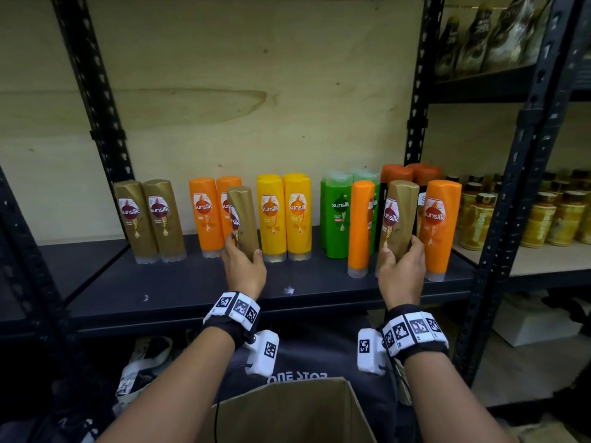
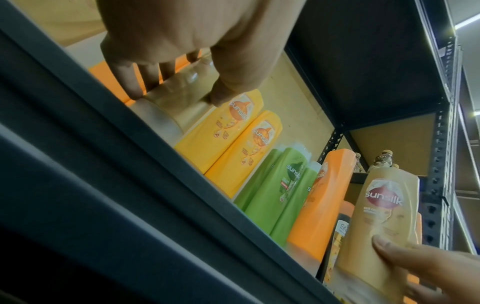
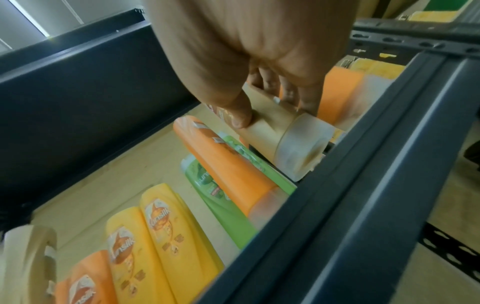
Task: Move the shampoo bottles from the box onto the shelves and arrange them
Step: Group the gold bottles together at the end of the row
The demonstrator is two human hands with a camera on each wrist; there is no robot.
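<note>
I hold two gold Sunsilk bottles upright above the dark shelf (image 1: pixel 192 282). My left hand (image 1: pixel 243 247) grips the base of one gold bottle (image 1: pixel 244 215) in front of the orange pair (image 1: pixel 208 215); its clear cap (image 2: pixel 161 117) shows below my fingers (image 2: pixel 135 82). My right hand (image 1: pixel 401 247) grips the other gold bottle (image 1: pixel 399 212) between two orange bottles (image 1: pixel 361 225) (image 1: pixel 439 225); my thumb (image 3: pixel 241 115) lies on its front. Two more gold bottles (image 1: pixel 150 219) stand at the shelf's left. The cardboard box (image 1: pixel 287 410) sits open below; its inside is hidden.
Yellow bottles (image 1: pixel 284 215) and green bottles (image 1: pixel 337 212) stand mid-shelf, with dark-orange-capped ones (image 1: pixel 409 174) behind on the right. Black uprights (image 1: pixel 415 91) frame the bay. The neighbouring rack holds amber bottles (image 1: pixel 543 215). A white box (image 1: pixel 537 324) lies below it.
</note>
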